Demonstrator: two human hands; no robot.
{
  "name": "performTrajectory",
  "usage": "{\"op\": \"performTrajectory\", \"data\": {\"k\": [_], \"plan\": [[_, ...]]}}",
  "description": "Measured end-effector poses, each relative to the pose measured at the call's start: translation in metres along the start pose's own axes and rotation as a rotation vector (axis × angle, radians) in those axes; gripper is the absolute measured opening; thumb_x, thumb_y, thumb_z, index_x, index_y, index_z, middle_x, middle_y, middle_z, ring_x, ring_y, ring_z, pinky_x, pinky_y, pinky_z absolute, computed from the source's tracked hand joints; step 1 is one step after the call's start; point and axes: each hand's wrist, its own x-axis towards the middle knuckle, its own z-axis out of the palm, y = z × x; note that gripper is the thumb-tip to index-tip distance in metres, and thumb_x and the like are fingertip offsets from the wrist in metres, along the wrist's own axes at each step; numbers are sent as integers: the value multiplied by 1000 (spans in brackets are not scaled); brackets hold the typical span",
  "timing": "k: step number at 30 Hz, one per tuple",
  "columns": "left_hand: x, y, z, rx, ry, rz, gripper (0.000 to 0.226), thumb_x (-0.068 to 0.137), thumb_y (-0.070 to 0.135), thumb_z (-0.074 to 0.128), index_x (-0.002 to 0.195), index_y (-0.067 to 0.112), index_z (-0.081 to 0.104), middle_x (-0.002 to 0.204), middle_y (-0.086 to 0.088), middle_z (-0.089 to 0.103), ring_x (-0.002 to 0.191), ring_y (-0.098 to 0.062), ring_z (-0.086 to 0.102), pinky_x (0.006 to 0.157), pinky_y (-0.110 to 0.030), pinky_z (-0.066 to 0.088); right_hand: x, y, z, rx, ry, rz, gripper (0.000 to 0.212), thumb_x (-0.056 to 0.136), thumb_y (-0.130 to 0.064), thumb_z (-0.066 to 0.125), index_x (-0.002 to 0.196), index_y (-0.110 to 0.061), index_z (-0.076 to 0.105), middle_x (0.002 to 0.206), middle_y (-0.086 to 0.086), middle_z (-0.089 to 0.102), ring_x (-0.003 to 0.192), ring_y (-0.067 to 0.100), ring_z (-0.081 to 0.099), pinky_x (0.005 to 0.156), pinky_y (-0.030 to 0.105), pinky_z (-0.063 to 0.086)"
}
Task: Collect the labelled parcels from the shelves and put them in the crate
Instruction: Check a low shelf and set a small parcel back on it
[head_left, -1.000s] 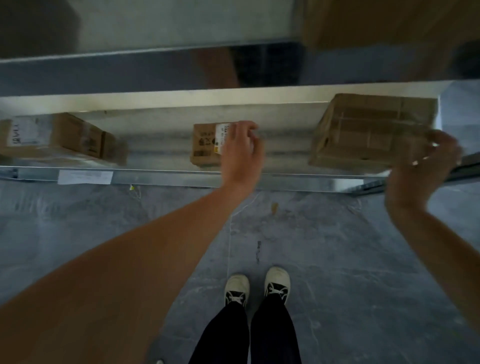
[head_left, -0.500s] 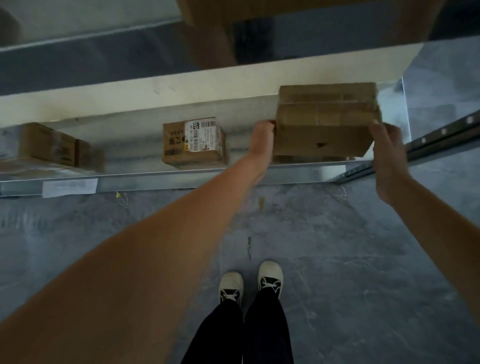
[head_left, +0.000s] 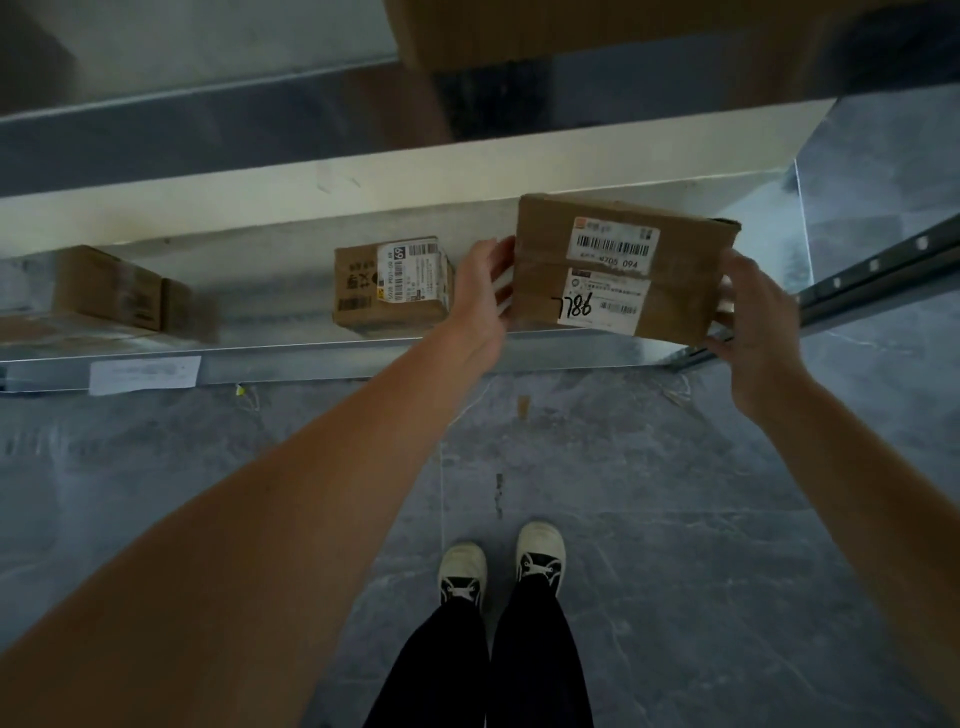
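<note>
A large brown cardboard parcel (head_left: 540, 270) with two white barcode labels and handwritten black digits is tilted up at the right end of the low metal shelf (head_left: 291, 358), label side facing me. My left hand (head_left: 480, 291) grips its left edge and my right hand (head_left: 756, 312) grips its right edge. A smaller labelled parcel (head_left: 389, 286) stands on the shelf just left of my left hand. A third brown box (head_left: 111, 293) sits blurred at the shelf's far left. No crate is in view.
A white paper tag (head_left: 145, 374) is stuck to the shelf's front rail. Above hangs an upper shelf with a brown box (head_left: 571, 31). A dark perforated rail (head_left: 878, 270) runs off to the right. Grey floor and my shoes (head_left: 501, 566) lie below.
My left hand left the small parcel and moved right to the large one. Both hands took hold of the large parcel and turned it so its labelled face shows.
</note>
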Motion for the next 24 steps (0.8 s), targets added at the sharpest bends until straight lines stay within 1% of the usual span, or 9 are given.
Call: {"op": "performTrajectory", "data": {"k": [3,5,6,8,12,14,18,21,24], "plan": [[-4,-7,-3,40,-27,17,30,99,25,36,92,19,65,92,3,66,86,-14,59,67,-28,46,-4,2,0,18,-36,-1,27,100,-31,48,125,-28,57,98,-17,58,92,2,55,77,25,52],[-6,-10,-5,45,-18,35,30,99,22,36,89,20,65,87,4,66,80,-11,59,65,-25,45,-6,4,1,-11,-47,-20,24,100,-28,48,122,-29,57,99,-17,58,92,0,55,81,26,51],[-5,-12,-7,40,-13,39,31,99,21,36,89,20,65,86,4,66,81,-11,59,66,-26,45,-6,5,2,-26,-45,-28,21,100,-27,48,119,-30,57,100,-17,58,93,1,54,83,26,50],[-3,-14,-10,34,-16,41,30,98,20,37,88,20,66,88,3,66,85,-12,58,70,-27,44,-6,6,4,-37,-16,-45,15,98,-26,49,112,-28,57,94,-16,56,90,3,53,79,21,45],[1,-11,-12,8,-12,26,30,97,19,38,89,19,67,89,3,66,79,-11,57,62,-24,42,-7,7,7,-1,50,-32,13,96,-28,53,101,-20,62,85,-12,54,92,11,51,76,23,41],[2,-9,-14,5,-14,28,30,97,19,40,87,19,68,87,4,66,77,-10,56,61,-24,43,-6,9,7,-13,37,-29,12,97,-28,52,94,-20,61,85,-12,54,87,8,51,73,21,42],[4,-5,-14,22,-9,21,30,97,21,39,89,18,67,91,5,66,78,-10,55,63,-24,43,-7,8,11,-31,23,-29,20,97,-28,51,78,-29,55,85,-13,54,80,3,50,67,18,41],[8,-7,-17,48,-7,-20,37,100,30,34,107,15,67,104,7,66,83,-9,58,62,-24,40,-3,13,11,-74,46,-75,12,94,-29,53,91,-21,61,87,-9,56,82,6,49,70,20,39],[15,-16,-24,55,-23,-48,44,100,42,35,115,14,66,107,7,67,93,-11,62,70,-26,39,0,19,13,-109,84,-147,23,92,-24,52,112,-13,56,96,-6,56,86,6,51,71,18,41]]}}
